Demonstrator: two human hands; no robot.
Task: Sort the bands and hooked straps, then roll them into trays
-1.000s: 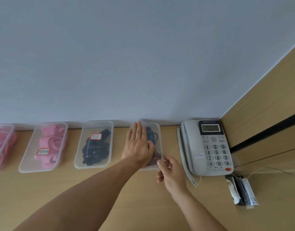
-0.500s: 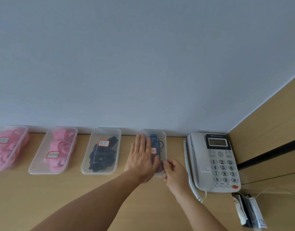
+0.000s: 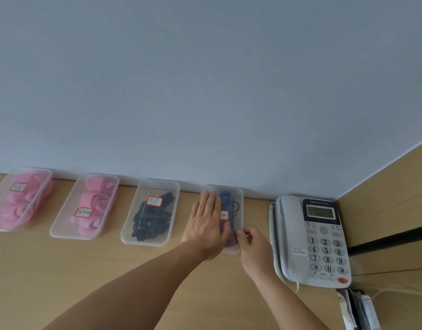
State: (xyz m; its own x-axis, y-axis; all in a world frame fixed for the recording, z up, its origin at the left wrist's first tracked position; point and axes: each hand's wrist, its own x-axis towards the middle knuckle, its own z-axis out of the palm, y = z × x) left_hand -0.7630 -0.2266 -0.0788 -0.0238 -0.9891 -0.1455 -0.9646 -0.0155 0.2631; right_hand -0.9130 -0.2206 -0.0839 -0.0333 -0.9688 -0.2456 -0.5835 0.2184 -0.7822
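You face a plain pale grey-blue wall (image 3: 205, 79) that fills most of your view, evenly lit. Below it runs a light wood desk (image 3: 62, 270), meeting the wall along 1 straight edge. To your right stands a wood side panel (image 3: 395, 198) crossed by a dark horizontal groove (image 3: 391, 240).

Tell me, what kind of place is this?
Probably an office desk: a corded desk phone sits on a wooden desktop against a plain wall, beside labelled clear trays of sorted straps.
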